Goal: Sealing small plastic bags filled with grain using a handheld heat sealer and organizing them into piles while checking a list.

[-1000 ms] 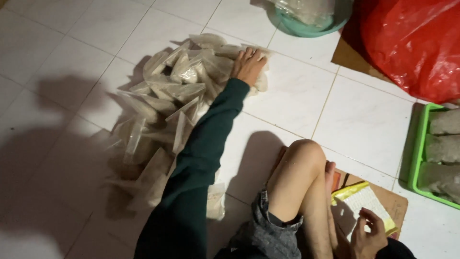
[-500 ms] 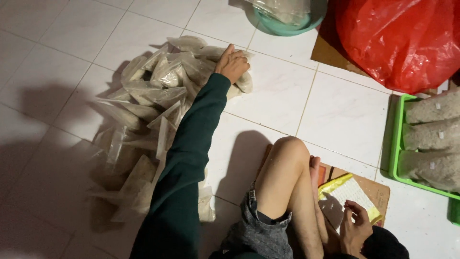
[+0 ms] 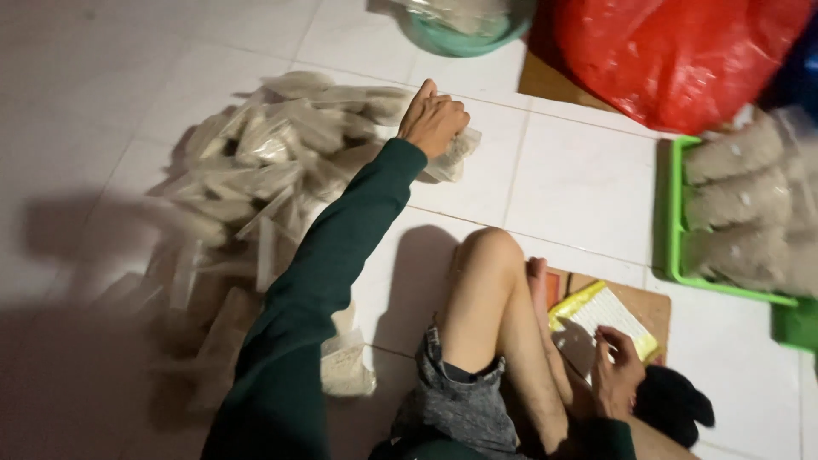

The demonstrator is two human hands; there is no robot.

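The left hand [image 3: 434, 122] is now lifting off the heap of clear plastic packets [image 3: 273, 162], fingers curled around one; beside the heap, the right hand [image 3: 615, 375] is pinching a yellow-edged packet [image 3: 603, 317].

Teal basin [image 3: 464, 38] and red plastic bag [image 3: 682, 60] cut off at top edge. Green tray [image 3: 673, 230] runs off right edge. Left side of packet pile [image 3: 213, 230] blurred; packet under left hand [image 3: 434, 123] mostly hidden.
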